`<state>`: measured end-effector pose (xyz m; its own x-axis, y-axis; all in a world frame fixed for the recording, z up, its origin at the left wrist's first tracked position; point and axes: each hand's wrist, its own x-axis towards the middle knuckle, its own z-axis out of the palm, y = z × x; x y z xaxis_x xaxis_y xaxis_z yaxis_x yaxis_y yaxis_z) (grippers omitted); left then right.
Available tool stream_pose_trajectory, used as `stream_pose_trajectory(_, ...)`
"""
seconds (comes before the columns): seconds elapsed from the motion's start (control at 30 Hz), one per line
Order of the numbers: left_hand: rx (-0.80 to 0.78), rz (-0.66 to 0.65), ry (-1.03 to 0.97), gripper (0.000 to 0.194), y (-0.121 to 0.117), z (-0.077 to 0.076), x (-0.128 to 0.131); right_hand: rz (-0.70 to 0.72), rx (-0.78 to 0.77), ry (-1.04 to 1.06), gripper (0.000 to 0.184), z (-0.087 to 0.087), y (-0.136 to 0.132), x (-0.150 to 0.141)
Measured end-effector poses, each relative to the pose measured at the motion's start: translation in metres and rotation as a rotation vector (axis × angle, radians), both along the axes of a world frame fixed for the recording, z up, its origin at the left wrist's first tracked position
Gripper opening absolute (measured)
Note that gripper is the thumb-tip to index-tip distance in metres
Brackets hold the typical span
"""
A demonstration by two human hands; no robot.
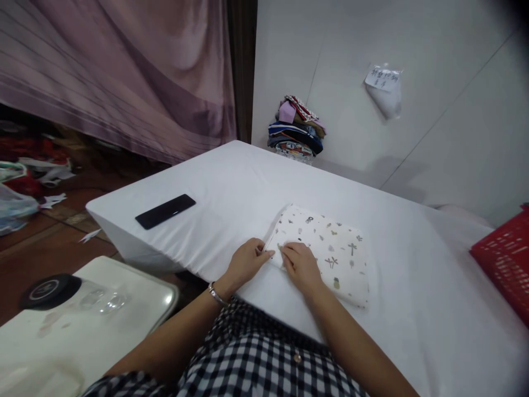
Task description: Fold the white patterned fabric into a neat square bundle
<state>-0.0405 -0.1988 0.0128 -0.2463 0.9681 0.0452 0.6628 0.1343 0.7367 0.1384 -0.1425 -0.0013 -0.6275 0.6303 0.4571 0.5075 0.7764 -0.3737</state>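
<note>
A folded cream cloth (330,253) printed with small palm trees, pineapples and leaves lies flat on the white-covered table (215,182). At its left front corner, my left hand (247,263) pinches the edge between thumb and fingers; a silver bracelet is on that wrist. My right hand (301,267) is on the cloth's front edge, a little right of the left one, its fingers curled together and gripping the fabric there. The fingertips of this hand are partly hidden. Whether the cloth is a garment or a plain piece, I cannot tell.
A black phone (165,212) lies at the table's left. Folded clothes (295,129) are stacked by the wall behind. A red plastic basket (506,259) stands at the right. A white stool-like surface (136,298) at lower left carries a clear container with a black lid (52,291).
</note>
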Motion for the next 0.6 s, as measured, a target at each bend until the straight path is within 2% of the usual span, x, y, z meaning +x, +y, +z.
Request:
stream_pose_trajectory(0.13, 0.023, 0.001, 0.019, 0.025, 0.002, -0.002, 0.002, 0.004, -0.002, 0.018, 0.024, -0.001, 0.000, 0.001)
stream_pose_trajectory(0.37, 0.056, -0.077, 0.037, 0.026, 0.002, -0.002, -0.003, 0.005, 0.000, 0.002, 0.023, 0.001, 0.000, 0.001)
stream_pose_trajectory(0.47, 0.019, -0.027, 0.040, 0.025, 0.004, 0.002, -0.001, -0.003, 0.009, -0.006, 0.023, 0.002, -0.001, 0.000)
stream_pose_trajectory(0.6, -0.001, 0.060, 0.046, 0.033, 0.013, 0.008, 0.006, -0.012, 0.018, -0.021, 0.024, 0.004, -0.003, -0.001)
